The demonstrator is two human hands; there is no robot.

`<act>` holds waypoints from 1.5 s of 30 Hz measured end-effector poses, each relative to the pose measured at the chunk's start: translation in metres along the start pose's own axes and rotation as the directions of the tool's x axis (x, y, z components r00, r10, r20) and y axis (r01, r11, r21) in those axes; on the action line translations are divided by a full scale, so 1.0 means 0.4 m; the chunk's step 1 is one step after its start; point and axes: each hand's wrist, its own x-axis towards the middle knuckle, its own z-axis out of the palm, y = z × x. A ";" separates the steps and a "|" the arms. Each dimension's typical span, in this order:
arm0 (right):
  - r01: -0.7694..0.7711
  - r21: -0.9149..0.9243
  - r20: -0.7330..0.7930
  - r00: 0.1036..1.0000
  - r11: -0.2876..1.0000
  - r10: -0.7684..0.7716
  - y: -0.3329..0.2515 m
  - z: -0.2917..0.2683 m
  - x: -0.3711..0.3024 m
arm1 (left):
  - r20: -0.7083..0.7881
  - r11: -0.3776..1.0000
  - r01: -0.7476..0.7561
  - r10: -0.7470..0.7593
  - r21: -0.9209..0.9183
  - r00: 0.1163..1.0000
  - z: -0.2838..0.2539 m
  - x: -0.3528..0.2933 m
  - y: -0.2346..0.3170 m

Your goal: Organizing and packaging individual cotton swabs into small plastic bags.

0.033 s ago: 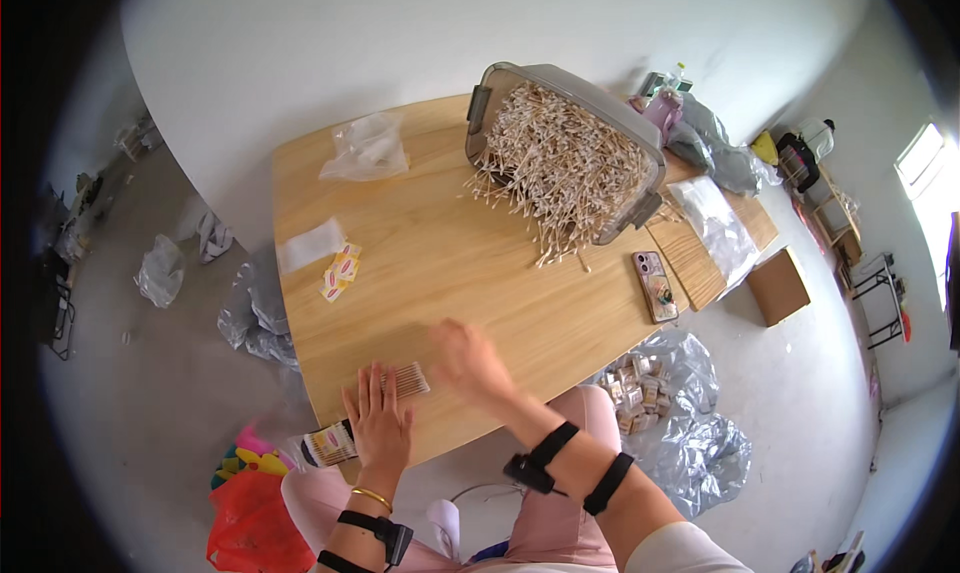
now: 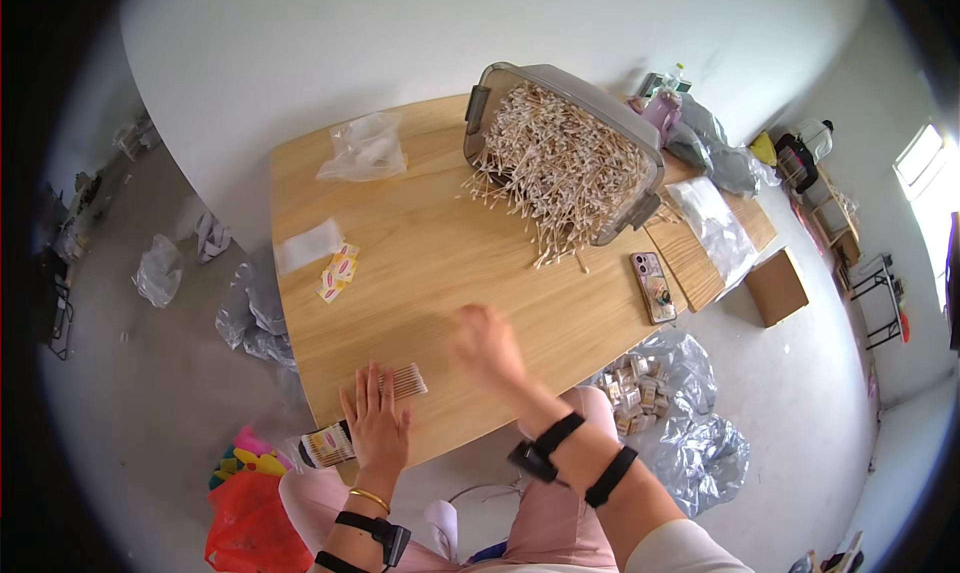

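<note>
My left hand (image 2: pixel 377 425) lies flat on the near left of the wooden table (image 2: pixel 430 283), fingers stretched out over one end of a row of cotton swabs (image 2: pixel 407 381). The swabs lie side by side, their other ends showing to the right of the fingers. Above the table, to the right of this row, my right hand (image 2: pixel 488 345) is smeared by motion, so its fingers and anything in them cannot be made out. At the far side a tipped grey plastic bin (image 2: pixel 610 108) spills a large heap of cotton swabs (image 2: pixel 570 163) toward me.
A packet of swabs (image 2: pixel 327 445) sits at the near left corner. Yellow and white cards (image 2: pixel 338 273) and a clear bag (image 2: pixel 365 148) lie farther left. A phone (image 2: pixel 653 287) rests near the right edge. Below it, a plastic bag holds several small packs (image 2: pixel 632 393).
My right hand has shifted right and slightly away from me, farther from the row of swabs. The left hand stays where it was.
</note>
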 end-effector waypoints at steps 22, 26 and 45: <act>0.378 -0.564 0.068 0.907 0.734 -0.415 0.110 0.009 0.245 | 0.017 1.000 0.003 -0.003 0.013 1.000 -0.003 0.009 0.008; 0.315 -0.144 0.285 0.921 0.938 -0.265 -0.085 0.124 0.171 | 0.030 0.999 0.031 -0.031 0.015 0.999 -0.003 -0.001 -0.009; 0.100 0.290 0.293 0.938 0.952 -0.187 -0.102 0.118 0.089 | -0.039 1.000 -0.012 0.013 0.018 0.999 -0.001 0.005 0.003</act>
